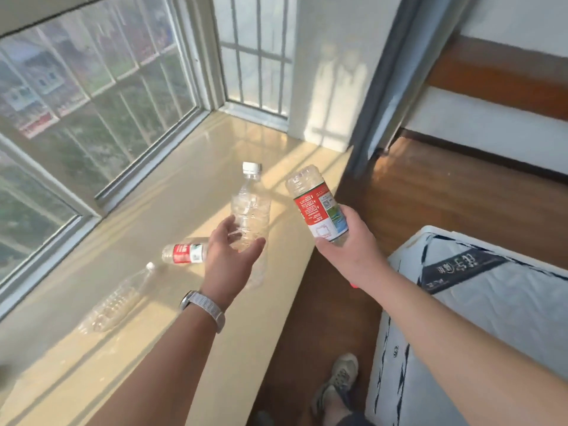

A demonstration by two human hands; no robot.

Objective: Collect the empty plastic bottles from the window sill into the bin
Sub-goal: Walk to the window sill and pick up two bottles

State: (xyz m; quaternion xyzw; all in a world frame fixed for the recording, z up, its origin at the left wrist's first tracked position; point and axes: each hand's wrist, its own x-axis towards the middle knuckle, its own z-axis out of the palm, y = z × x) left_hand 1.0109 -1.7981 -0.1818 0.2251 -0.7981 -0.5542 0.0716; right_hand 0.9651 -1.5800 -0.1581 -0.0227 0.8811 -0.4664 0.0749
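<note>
My left hand (230, 256) hides one end of the lying labelled bottle (184, 253) on the window sill (172, 186), and my right hand (347, 241) swallows the neck of the red-labelled bottle (316, 207) it clasps, base tilted up and leftward. My left hand is spread wide at the upright clear bottle (250, 207); I cannot tell if they touch. The flat clear bottle (116, 302) points its cap away from me.

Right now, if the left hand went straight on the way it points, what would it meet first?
Most likely the upright clear bottle, right before the left hand; depth is unclear.
</note>
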